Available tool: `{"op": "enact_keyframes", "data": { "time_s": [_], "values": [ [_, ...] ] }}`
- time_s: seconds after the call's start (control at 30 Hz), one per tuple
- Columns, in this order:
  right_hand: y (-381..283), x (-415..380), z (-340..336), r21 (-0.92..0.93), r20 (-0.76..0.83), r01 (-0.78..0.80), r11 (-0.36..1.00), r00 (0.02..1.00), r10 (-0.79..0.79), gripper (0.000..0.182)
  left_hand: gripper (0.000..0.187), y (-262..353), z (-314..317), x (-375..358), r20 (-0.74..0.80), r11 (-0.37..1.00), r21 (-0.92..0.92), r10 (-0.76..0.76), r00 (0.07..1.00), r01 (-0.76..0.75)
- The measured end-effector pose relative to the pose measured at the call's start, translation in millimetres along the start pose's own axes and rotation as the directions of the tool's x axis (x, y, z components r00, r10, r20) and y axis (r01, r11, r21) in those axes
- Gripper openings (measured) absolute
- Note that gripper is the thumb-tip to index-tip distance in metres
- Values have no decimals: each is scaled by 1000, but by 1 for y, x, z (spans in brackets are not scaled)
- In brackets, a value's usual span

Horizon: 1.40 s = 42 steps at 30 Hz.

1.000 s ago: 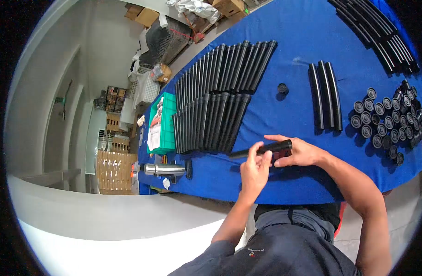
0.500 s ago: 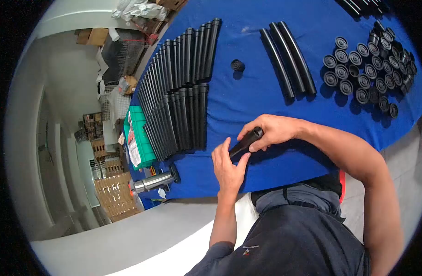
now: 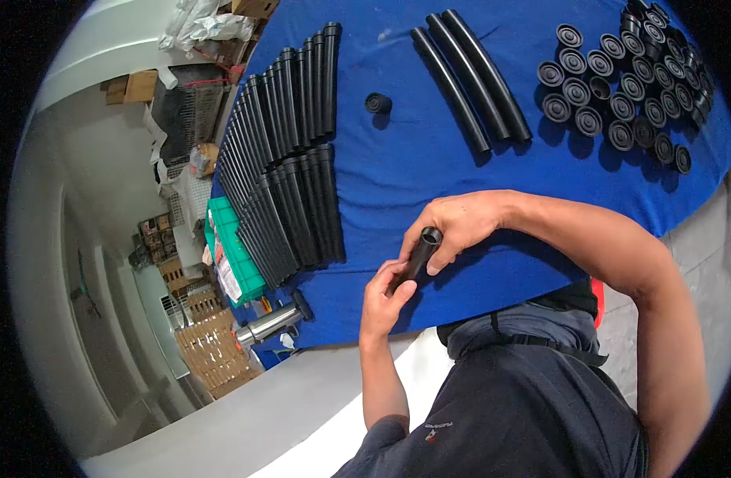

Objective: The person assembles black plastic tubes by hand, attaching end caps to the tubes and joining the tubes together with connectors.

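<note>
A short-looking black tube [image 3: 419, 256] is held tilted between my two hands, its hollow end facing up toward the camera. My left hand [image 3: 384, 301] wraps its fingers and thumb round the lower end. My right hand [image 3: 459, 227] grips the upper part, with the thumb near the open rim. Beyond my hands, a single black cap [image 3: 377, 103] rests on the blue cloth [image 3: 461, 177]. Three black tubes [image 3: 473, 76] lie side by side at the top middle.
Two rows of capped black tubes [image 3: 301, 203] lie on the left. Many round black caps [image 3: 622, 106] cluster at the right. A green crate [image 3: 236, 251] and a metal cylinder with a black end [image 3: 270, 325] are at the table's left edge.
My left hand has closed round the tube's lower end, where its fingers were more spread. The tube now points more upright. The whole view has shifted slightly.
</note>
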State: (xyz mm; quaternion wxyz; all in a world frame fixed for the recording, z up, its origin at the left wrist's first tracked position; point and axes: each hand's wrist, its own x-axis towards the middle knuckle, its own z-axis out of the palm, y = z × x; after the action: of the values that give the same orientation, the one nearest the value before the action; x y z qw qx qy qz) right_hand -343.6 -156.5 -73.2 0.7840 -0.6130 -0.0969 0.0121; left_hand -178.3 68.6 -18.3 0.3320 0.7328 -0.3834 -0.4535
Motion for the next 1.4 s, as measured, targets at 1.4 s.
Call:
{"op": "enact_keyframes", "data": {
  "time_s": [1.4],
  "values": [
    [-7,-3,-2,172,96,-93,981,992,78,51,36,11,13,10,-238,963,251,162,958,-101]
  ]
}}
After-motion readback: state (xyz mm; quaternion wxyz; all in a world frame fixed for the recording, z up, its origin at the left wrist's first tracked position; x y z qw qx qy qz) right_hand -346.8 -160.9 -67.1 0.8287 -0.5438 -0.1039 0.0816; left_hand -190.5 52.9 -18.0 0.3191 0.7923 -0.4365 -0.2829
